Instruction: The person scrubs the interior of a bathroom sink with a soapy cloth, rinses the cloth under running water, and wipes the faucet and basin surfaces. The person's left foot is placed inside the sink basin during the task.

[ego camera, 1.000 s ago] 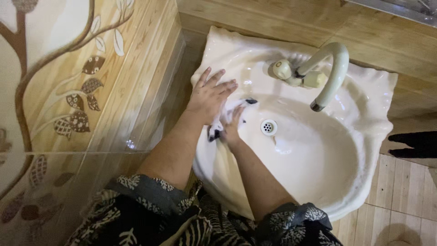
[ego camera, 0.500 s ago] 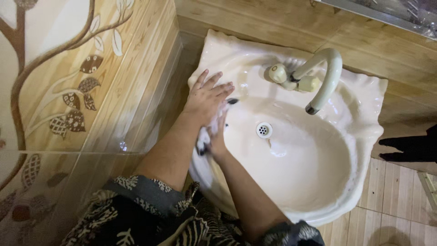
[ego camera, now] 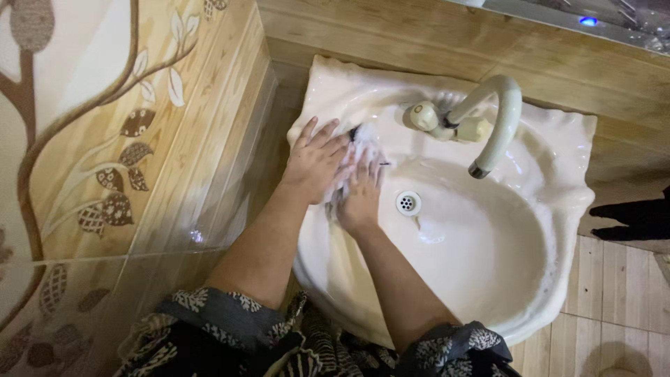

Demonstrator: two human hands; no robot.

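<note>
Pressing left hand (ego camera: 317,162), fingers spread, and right hand (ego camera: 361,192) on soapy cloth (ego camera: 364,139) | basin (ego camera: 488,265) rim | cloth mostly hidden

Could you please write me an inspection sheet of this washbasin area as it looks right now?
Surface: cream basin with a scalloped rim, wet and glossy; drain uncovered.
Job's things: a soapy white and dark cloth pressed against the basin's left inner wall.
Clutter: nothing seen.
Grippers: left hand lies flat, fingers spread, on the rim and cloth; right hand presses the cloth beside it.
Cables: nothing seen.
Surroundings: curved cream tap with two knobs, no water seen running; wood-look wall tiles with a leaf pattern on the left; a dark object at the right edge, kind unclear.
</note>
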